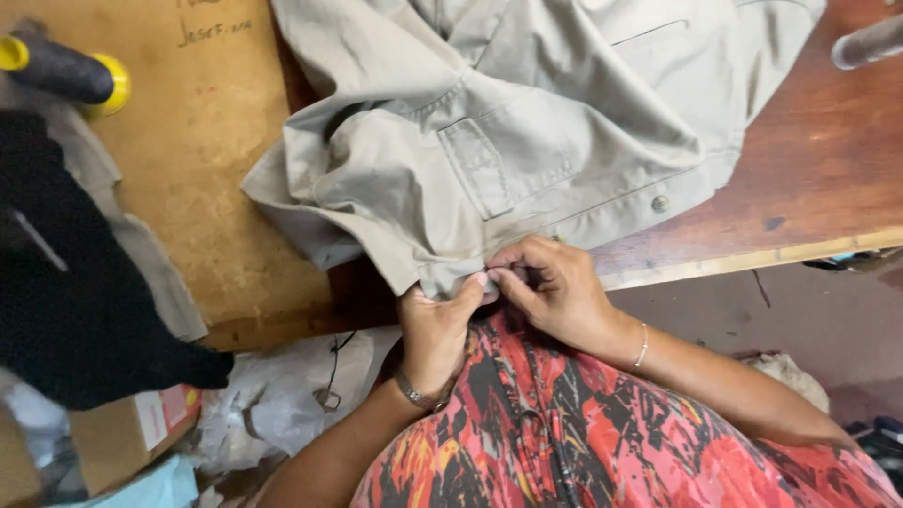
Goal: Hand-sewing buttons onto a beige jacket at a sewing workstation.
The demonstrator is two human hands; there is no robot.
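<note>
Head view, looking down at a work table (828,179) of reddish-brown wood, with a tan board (198,179) lying beside it.

A khaki garment (489,122) lies spread over the table, crumpled at the near side; a flapped pocket (499,165) faces up and one metal button (661,202) sits near the lower right hem. The garment's near edge hangs over the table's front edge, toward the person.

Left hand (435,329): fingers curled, thumb up, pinching the khaki edge from below. A metal bracelet sits on that wrist. Right hand (555,287): fingers bent and closed together, pinching the same edge right beside the left thumb. Fingertips of both hands touch or nearly touch at the cloth. Whether something small is held between them cannot be told. A thin bracelet is on the right wrist.

Person's lap below: red, black and orange patterned cloth (583,433).

Left side: black fabric (66,282) draped down, a dark spool with yellow ends (66,71) above it. Lower left: cardboard box (122,433) and a crumpled white plastic bag (292,386).
</note>
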